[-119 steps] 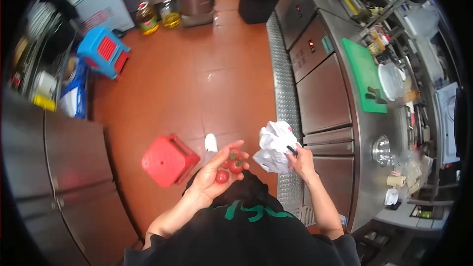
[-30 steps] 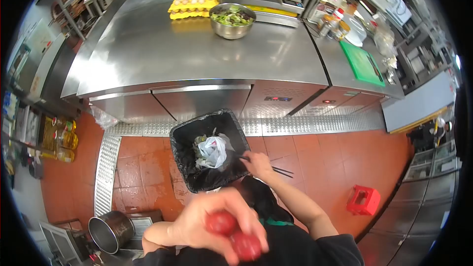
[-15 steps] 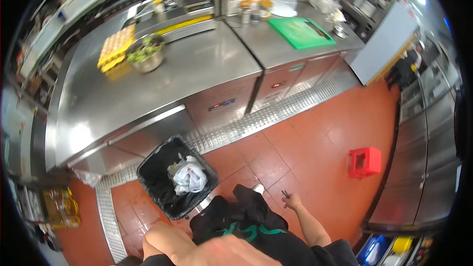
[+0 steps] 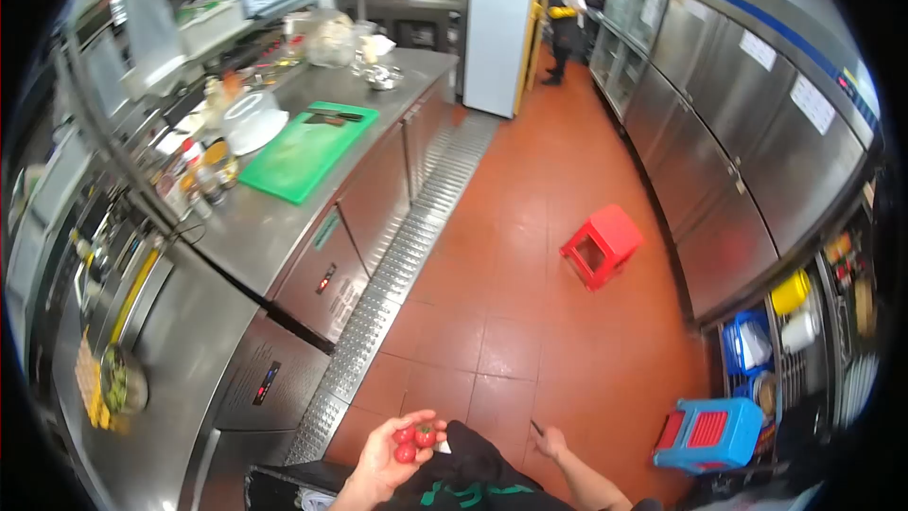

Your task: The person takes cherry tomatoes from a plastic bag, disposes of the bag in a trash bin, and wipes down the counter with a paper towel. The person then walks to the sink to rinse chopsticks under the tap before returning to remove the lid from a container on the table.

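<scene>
1. The left hand (image 4: 383,462) is turned palm up, its fingers curled around three red tomatoes (image 4: 425,436) that lie together in the palm, toward the fingertips. A green stem top shows on at least one of them.
2. The right hand (image 4: 550,444) is to the right of the left hand and well apart from it. It is closed on a dark slim stick (image 4: 537,428), whose tip pokes out past the fingers, pointing forward; the rest is hidden.
3. Just to the left of the left hand, at the lower edge of the view, is a black-lined bin (image 4: 270,490), partly cut off, with a pale bag (image 4: 317,501) in it.
4. Farther left of the left hand runs a steel counter (image 4: 227,244). On it are a bowl of greens (image 4: 124,386) beside an egg tray (image 4: 91,380).
5. Ahead and to the left of the left hand, a green cutting board (image 4: 301,159) lies on the counter, with dark-handled knives (image 4: 337,117) at its far end.
6. Ahead of the right hand and slightly to its right, a red stool (image 4: 615,230) stands on the tiled floor (image 4: 567,350).
7. Well to the right of the right hand is a blue stool (image 4: 736,433).
8. Far ahead of both hands, another person (image 4: 564,21) wears yellow gloves.
</scene>
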Tool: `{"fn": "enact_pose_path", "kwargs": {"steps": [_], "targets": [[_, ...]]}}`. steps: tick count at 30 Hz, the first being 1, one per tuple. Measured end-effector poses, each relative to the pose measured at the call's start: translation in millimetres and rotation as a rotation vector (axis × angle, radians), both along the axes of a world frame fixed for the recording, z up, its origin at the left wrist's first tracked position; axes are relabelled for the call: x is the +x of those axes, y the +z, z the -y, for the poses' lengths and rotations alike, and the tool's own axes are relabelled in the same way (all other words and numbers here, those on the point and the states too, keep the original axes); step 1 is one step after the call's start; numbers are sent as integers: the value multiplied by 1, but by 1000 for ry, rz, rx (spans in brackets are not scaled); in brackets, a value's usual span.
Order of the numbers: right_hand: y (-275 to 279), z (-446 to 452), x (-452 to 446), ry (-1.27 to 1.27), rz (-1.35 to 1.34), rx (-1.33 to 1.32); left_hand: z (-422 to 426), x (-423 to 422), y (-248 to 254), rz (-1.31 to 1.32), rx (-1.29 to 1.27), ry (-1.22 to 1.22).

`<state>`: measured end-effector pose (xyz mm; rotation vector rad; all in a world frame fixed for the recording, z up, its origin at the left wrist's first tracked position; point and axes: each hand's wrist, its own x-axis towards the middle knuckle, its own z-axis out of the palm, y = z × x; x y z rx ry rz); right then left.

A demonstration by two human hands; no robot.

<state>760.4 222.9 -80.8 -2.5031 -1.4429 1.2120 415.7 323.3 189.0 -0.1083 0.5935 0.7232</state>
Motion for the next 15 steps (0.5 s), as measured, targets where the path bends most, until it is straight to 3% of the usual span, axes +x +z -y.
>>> {"fn": "enact_pose_path", "kwargs": {"steps": [5, 7, 11, 13, 15], "targets": [[125, -145, -43, -159, -367, 574, -98, 57, -12, -161, 142, -188], [209, -200, -54, 59, -360, 964, -140, 76, -22, -142, 108, -205], [279, -276, -50, 291, -403, 932, -225, 109, -10, -306, 293, -275], [297, -310, -45, 386, -336, 821, -264, 125, 14, -393, 504, -381], [304, -335, -34, 391, -322, 796, -295, 142, 25, -473, 539, -417]]}}
